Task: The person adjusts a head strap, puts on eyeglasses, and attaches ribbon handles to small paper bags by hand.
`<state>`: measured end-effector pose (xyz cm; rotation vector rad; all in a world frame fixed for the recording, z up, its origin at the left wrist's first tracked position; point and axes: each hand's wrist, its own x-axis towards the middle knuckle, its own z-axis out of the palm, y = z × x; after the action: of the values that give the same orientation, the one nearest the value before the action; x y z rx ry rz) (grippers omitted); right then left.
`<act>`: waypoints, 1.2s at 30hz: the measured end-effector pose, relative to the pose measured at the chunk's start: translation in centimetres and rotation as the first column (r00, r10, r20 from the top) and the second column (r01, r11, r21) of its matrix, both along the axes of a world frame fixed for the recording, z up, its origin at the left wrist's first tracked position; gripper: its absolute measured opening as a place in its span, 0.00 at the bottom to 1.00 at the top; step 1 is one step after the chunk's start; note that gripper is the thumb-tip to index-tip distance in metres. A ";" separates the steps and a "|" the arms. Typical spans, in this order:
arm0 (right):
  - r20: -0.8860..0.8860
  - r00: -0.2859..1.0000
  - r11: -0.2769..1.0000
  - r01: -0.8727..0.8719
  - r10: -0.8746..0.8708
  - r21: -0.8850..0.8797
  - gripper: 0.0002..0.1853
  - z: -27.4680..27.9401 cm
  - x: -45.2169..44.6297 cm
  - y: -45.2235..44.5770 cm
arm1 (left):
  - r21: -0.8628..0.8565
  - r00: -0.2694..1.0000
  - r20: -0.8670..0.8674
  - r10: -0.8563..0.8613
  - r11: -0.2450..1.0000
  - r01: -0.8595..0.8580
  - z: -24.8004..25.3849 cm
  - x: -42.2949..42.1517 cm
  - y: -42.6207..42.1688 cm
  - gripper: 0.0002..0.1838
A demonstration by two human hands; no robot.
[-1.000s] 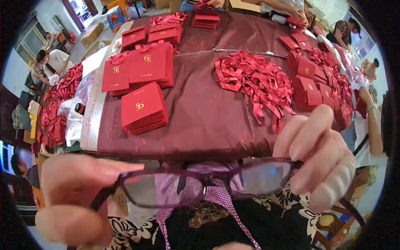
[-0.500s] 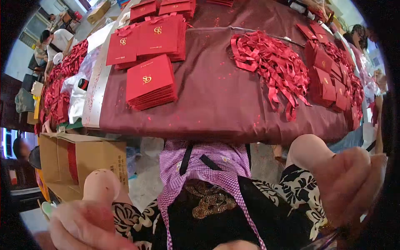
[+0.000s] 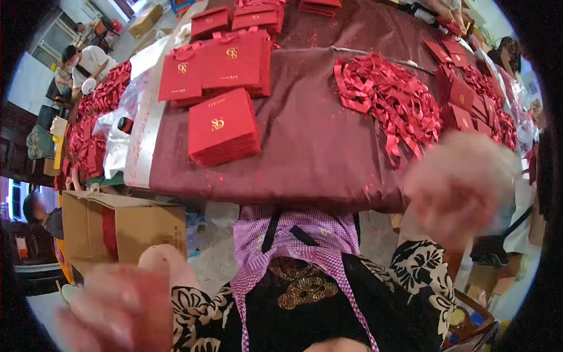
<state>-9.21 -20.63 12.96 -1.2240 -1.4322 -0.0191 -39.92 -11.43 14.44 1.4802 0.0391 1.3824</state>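
Observation:
My right hand (image 3: 460, 188) is raised at the table's right front edge, close to a heap of red ribbons (image 3: 393, 102). Motion blurs its fingers, and I cannot make out anything in them. At the lower left my left hand (image 3: 117, 308) hangs in front of a cardboard box (image 3: 149, 232), its fingers smeared too. A stack of red paper bags with gold print (image 3: 224, 126) lies on the dark red tablecloth (image 3: 305, 141). Behind it is a larger pile of red bags (image 3: 234, 58). Neither hand touches the bags.
More red bags (image 3: 463, 97) and ribbons fill the table's right side. On the left, red ribbons (image 3: 88, 138) lie by white plastic wrapping. A person in a white shirt (image 3: 94, 61) sits at the far left, and other people are around the table. Small red scraps dot the cloth.
My right hand has moved up and inward from the lower right toward the table edge. My left hand stays low at the left, now more blurred. The view has shifted slightly.

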 end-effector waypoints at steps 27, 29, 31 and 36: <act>-0.266 0.961 0.876 -0.186 0.069 -0.445 0.42 -21.6 -5.3 17.8 | -0.349 0.794 -0.566 0.220 0.809 -0.473 -20.7 7.4 15.8 0.20; -0.309 0.948 0.864 -0.213 0.071 -0.457 0.41 -21.0 -5.8 17.0 | -0.319 0.785 -0.567 0.248 0.813 -0.488 -20.8 7.2 15.5 0.22; -0.411 0.908 0.864 -0.269 0.080 -0.425 0.41 -19.9 -6.1 16.1 | -0.339 0.795 -0.556 0.245 0.806 -0.485 -20.3 7.1 15.0 0.23; -0.675 0.735 0.871 -0.370 0.061 -0.323 0.40 -17.6 -6.5 15.0 | -0.213 0.736 -0.557 0.385 0.790 -0.574 -19.1 6.8 13.9 0.32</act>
<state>-15.71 -5.67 -4.63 -1.2304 -0.9591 0.8741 -33.12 2.48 -4.62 1.5033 1.0411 1.2617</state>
